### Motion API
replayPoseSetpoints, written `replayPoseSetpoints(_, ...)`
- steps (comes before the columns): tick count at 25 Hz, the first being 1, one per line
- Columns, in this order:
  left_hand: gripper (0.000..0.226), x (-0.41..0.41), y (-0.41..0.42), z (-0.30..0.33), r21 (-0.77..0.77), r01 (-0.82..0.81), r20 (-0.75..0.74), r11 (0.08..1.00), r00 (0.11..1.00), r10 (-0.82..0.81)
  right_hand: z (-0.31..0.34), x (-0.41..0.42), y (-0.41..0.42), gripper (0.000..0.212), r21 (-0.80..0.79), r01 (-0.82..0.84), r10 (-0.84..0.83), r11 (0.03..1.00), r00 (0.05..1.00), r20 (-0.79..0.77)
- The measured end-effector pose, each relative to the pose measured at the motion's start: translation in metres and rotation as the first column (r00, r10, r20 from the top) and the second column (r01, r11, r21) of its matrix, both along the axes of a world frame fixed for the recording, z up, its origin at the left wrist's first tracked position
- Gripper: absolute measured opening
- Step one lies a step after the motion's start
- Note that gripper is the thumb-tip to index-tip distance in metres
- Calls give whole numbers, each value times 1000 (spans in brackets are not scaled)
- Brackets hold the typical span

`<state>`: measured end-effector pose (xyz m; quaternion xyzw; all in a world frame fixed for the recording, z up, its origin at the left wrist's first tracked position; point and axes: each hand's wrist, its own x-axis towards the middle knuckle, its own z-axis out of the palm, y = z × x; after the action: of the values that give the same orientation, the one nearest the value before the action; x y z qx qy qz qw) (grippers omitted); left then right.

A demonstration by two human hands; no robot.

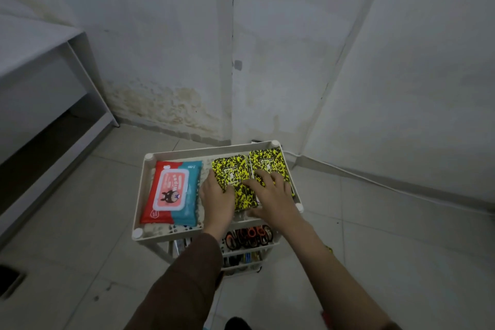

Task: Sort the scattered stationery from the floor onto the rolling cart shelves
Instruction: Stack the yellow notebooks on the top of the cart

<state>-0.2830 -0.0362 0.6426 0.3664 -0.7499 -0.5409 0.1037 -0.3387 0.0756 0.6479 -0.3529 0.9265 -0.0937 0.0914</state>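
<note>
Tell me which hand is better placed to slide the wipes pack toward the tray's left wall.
Left. The left hand rests on the near yellow-and-black speckled notebook, right beside the red-and-teal wipes pack. The right hand lies farther right across both notebooks.

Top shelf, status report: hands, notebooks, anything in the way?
Left hand and right hand flat on the two yellow notebooks, fingers straight. Notebooks side by side on the cart's top shelf. Wipes pack alongside, clear.
</note>
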Motion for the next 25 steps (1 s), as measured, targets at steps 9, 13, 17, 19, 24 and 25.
replayPoseSetpoints(9,79,5,-7,0,39,74,-63,996,995,-71,-3,-2,0,62,-5,10,-11,1000,997,-77)
replayPoseSetpoints(13,70,4,-6,1,57,59,-47,997,997,-56,6,-12,8,63,-5,-77,77,997,997,10)
replayPoseSetpoints(17,58,3,8,13,-128,-25,-55,991,998,18,17,-19,21,57,-91,-133,137,987,989,46)
replayPoseSetpoints(19,50,1,23,23,-223,-11,-175,975,984,-29,26,-23,28,49,-248,-82,109,965,989,100)
replayPoseSetpoints(24,40,-21,85,49,-286,175,-397,942,873,-283,42,-44,83,29,-574,15,70,819,990,126)
replayPoseSetpoints(25,41,-27,104,50,-273,198,-419,941,856,-302,42,-50,103,27,-605,49,48,795,989,143)
